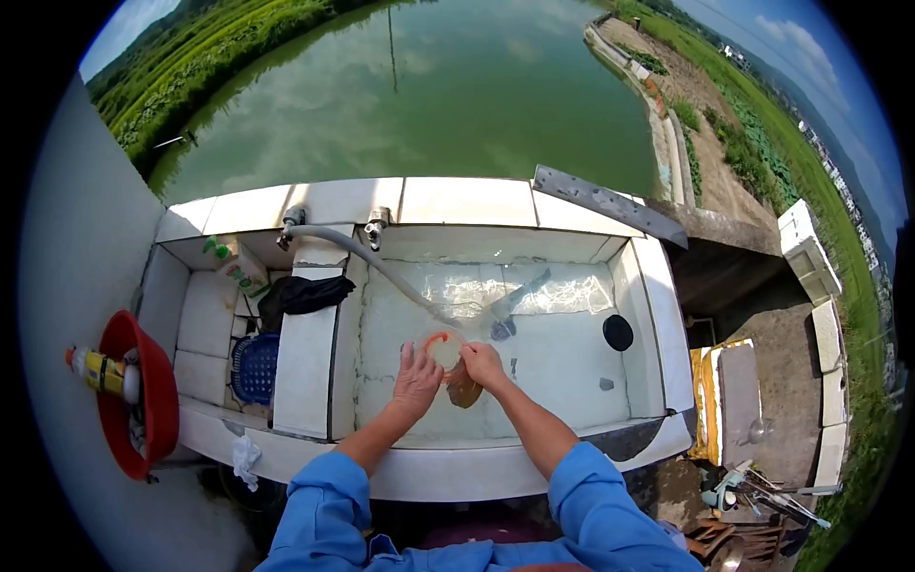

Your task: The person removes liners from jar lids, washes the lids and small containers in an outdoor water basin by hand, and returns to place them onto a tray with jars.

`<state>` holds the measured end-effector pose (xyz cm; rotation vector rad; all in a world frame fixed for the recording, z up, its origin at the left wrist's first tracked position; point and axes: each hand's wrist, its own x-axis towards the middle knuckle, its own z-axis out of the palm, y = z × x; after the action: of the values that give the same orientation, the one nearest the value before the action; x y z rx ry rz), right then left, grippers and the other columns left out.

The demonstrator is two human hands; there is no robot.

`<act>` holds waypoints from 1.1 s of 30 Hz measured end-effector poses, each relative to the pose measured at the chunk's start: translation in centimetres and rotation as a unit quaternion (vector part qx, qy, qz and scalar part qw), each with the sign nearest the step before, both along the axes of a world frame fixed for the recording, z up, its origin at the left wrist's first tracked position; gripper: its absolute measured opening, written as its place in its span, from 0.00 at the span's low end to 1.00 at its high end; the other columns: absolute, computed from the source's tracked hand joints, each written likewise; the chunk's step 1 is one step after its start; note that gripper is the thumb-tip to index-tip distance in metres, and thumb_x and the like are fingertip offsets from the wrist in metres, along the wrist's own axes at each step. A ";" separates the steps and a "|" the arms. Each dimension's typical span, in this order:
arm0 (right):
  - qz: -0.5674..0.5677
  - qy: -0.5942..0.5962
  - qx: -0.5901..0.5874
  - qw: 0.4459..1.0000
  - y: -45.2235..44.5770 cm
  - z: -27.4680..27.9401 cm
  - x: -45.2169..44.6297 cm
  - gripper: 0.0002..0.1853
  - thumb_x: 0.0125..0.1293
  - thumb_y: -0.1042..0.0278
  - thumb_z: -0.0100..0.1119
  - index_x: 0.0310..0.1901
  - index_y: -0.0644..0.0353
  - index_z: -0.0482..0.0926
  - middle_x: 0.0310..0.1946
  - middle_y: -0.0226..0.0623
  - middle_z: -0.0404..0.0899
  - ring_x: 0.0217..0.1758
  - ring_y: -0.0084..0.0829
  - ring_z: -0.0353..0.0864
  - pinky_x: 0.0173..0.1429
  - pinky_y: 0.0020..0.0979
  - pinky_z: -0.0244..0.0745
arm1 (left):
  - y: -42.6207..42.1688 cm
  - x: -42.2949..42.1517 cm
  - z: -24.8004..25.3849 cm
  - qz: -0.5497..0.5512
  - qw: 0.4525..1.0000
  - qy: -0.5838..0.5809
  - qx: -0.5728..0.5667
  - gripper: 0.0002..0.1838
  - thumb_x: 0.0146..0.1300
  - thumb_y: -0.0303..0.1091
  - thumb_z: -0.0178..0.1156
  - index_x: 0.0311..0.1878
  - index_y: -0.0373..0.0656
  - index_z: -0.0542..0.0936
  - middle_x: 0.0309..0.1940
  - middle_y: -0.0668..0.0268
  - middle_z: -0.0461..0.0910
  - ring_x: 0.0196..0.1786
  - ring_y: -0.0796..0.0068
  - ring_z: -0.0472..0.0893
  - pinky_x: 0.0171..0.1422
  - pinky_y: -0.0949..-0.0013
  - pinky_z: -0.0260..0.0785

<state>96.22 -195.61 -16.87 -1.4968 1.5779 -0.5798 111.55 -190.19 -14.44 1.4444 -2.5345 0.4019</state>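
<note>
Over the water-filled tiled basin (515,377), my hands meet at a small round item with an orange rim (444,349) and a pale, see-through middle; its exact kind is unclear. My left hand (416,381) grips its left side with closed fingers. On the right side, my right hand (483,364) pinches the rim. Something brown (464,391) hangs just below the right hand, and I cannot tell whether it is joined to the rim. A grey hose (381,266) runs from a tap (294,221) into the water behind my hands.
A black round disc (618,332) and a long bluish-grey object (519,297) lie in the basin. On the left are a dark cloth (315,295), a blue basket (254,368), a pump bottle (238,267) and a red tub (157,410). A pond (429,105) lies beyond the wall.
</note>
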 end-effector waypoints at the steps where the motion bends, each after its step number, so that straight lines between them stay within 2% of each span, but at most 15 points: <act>1: -0.005 -0.002 0.002 1.000 0.0 -0.3 0.1 0.13 0.53 0.63 0.48 0.28 0.65 0.77 0.22 0.38 0.77 0.26 0.28 0.74 0.34 0.27 0.68 | 0.1 -0.7 0.2 -0.005 1.000 -0.002 0.002 0.07 0.46 0.31 0.51 0.30 0.44 0.72 0.32 0.60 0.73 0.51 0.61 0.67 0.62 0.45 0.43; 3: -0.018 0.065 0.003 0.998 0.1 -1.1 0.1 0.14 0.54 0.62 0.48 0.29 0.66 0.77 0.23 0.39 0.77 0.27 0.29 0.74 0.34 0.28 0.68 | 1.0 -2.6 0.8 0.080 0.972 0.190 0.116 0.06 0.44 0.27 0.52 0.29 0.44 0.73 0.29 0.63 0.72 0.45 0.64 0.70 0.58 0.51 0.49; 4: -0.018 0.065 0.006 0.998 0.1 -1.9 0.1 0.14 0.54 0.62 0.48 0.29 0.66 0.77 0.23 0.39 0.77 0.27 0.29 0.74 0.34 0.28 0.68 | 0.7 -3.5 1.2 0.073 0.975 0.210 0.030 0.07 0.42 0.26 0.54 0.29 0.44 0.73 0.27 0.65 0.70 0.39 0.66 0.71 0.53 0.56 0.53; 6: -0.121 -0.129 0.052 0.983 0.0 -3.5 0.0 0.16 0.57 0.59 0.49 0.31 0.66 0.77 0.26 0.38 0.77 0.29 0.29 0.74 0.36 0.28 0.68 | 0.6 -3.3 1.3 0.060 0.976 0.199 0.062 0.08 0.43 0.27 0.54 0.31 0.44 0.74 0.28 0.65 0.70 0.39 0.66 0.71 0.53 0.57 0.53; 9: -0.157 -0.210 0.062 0.963 0.5 0.3 -0.2 0.18 0.58 0.56 0.50 0.36 0.67 0.76 0.30 0.38 0.76 0.33 0.27 0.73 0.38 0.26 0.67 | 0.2 -1.6 0.6 -0.001 0.987 0.139 0.085 0.11 0.44 0.28 0.53 0.35 0.43 0.74 0.28 0.65 0.70 0.39 0.67 0.70 0.52 0.59 0.55; 13: -0.122 -0.226 0.055 0.965 0.0 -1.4 -3.6 0.20 0.57 0.56 0.53 0.40 0.68 0.74 0.33 0.37 0.75 0.36 0.25 0.72 0.41 0.24 0.66 | 0.1 1.7 -0.1 0.022 0.988 0.063 0.142 0.16 0.47 0.30 0.51 0.43 0.43 0.72 0.30 0.66 0.70 0.39 0.68 0.69 0.53 0.59 0.55; 15: -0.094 -0.256 0.160 0.949 0.4 -0.6 -4.8 0.22 0.56 0.57 0.55 0.44 0.70 0.72 0.36 0.37 0.75 0.37 0.23 0.72 0.42 0.22 0.66 | -0.2 2.5 -1.2 0.007 0.987 0.069 0.146 0.19 0.48 0.30 0.51 0.47 0.43 0.70 0.34 0.64 0.71 0.41 0.65 0.69 0.52 0.55 0.56; 17: -0.121 -0.241 0.167 0.948 0.4 -2.6 -5.3 0.21 0.57 0.59 0.54 0.43 0.71 0.71 0.36 0.38 0.75 0.35 0.24 0.73 0.39 0.25 0.69 | -0.2 2.4 -1.8 0.015 0.996 0.090 0.008 0.19 0.48 0.29 0.50 0.47 0.44 0.70 0.41 0.62 0.71 0.46 0.60 0.68 0.52 0.51 0.56; 20: -0.224 -0.347 0.246 0.877 0.7 -4.5 -5.5 0.18 0.57 0.61 0.53 0.39 0.70 0.71 0.33 0.38 0.75 0.33 0.26 0.74 0.35 0.28 0.71 | -0.5 2.1 -3.7 0.053 0.992 0.106 0.046 0.18 0.48 0.26 0.52 0.46 0.46 0.71 0.41 0.63 0.74 0.49 0.61 0.71 0.54 0.54 0.58; 22: -0.224 -0.386 0.272 0.852 0.6 1.0 -5.0 0.17 0.56 0.61 0.54 0.37 0.70 0.71 0.32 0.39 0.74 0.34 0.28 0.74 0.35 0.29 0.70 | -1.6 1.1 -3.3 0.129 0.937 0.202 0.256 0.16 0.50 0.24 0.50 0.45 0.44 0.73 0.36 0.60 0.76 0.42 0.58 0.75 0.47 0.57 0.64; 25: -0.211 -0.325 0.188 0.902 -2.2 -1.5 -4.2 0.16 0.54 0.66 0.55 0.39 0.69 0.70 0.32 0.38 0.73 0.36 0.30 0.74 0.33 0.29 0.70 | -2.4 0.6 0.0 0.160 0.915 0.140 0.342 0.12 0.54 0.27 0.49 0.43 0.42 0.75 0.30 0.61 0.77 0.31 0.64 0.77 0.38 0.64 0.68; 27: -0.143 -0.345 0.213 0.903 -2.8 0.8 -4.8 0.17 0.54 0.69 0.54 0.43 0.70 0.67 0.36 0.38 0.72 0.40 0.29 0.74 0.35 0.30 0.72 | -3.4 1.0 2.2 0.253 0.720 0.413 0.498 0.11 0.57 0.32 0.50 0.41 0.40 0.76 0.29 0.63 0.77 0.29 0.74 0.76 0.35 0.72 0.68; 28: -0.151 -0.347 0.217 0.900 -2.4 2.1 -4.8 0.17 0.54 0.69 0.54 0.43 0.70 0.67 0.36 0.38 0.72 0.40 0.29 0.74 0.35 0.30 0.72 | -3.8 1.4 1.6 0.252 0.719 0.407 0.505 0.11 0.57 0.32 0.50 0.41 0.40 0.76 0.29 0.63 0.77 0.29 0.74 0.76 0.35 0.72 0.68; 30: -0.229 -0.453 0.183 0.842 -2.0 4.6 -4.7 0.18 0.56 0.69 0.52 0.46 0.68 0.65 0.40 0.39 0.71 0.42 0.30 0.73 0.39 0.31 0.74 | -4.3 2.2 0.4 0.231 0.635 0.610 0.414 0.17 0.56 0.35 0.53 0.47 0.37 0.71 0.31 0.62 0.76 0.29 0.80 0.74 0.34 0.77 0.67; 33: -0.219 -0.519 0.200 0.802 -0.9 6.7 -4.4 0.17 0.57 0.68 0.51 0.47 0.65 0.65 0.41 0.38 0.71 0.43 0.30 0.73 0.42 0.33 0.74 | -4.0 1.7 5.0 0.260 0.729 0.526 0.352 0.20 0.59 0.35 0.48 0.52 0.34 0.65 0.32 0.65 0.76 0.31 0.79 0.74 0.37 0.77 0.67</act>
<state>91.85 -196.54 -10.19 -0.2980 1.0112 -1.0192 113.21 -194.24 -9.48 1.8041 -1.3011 -1.1415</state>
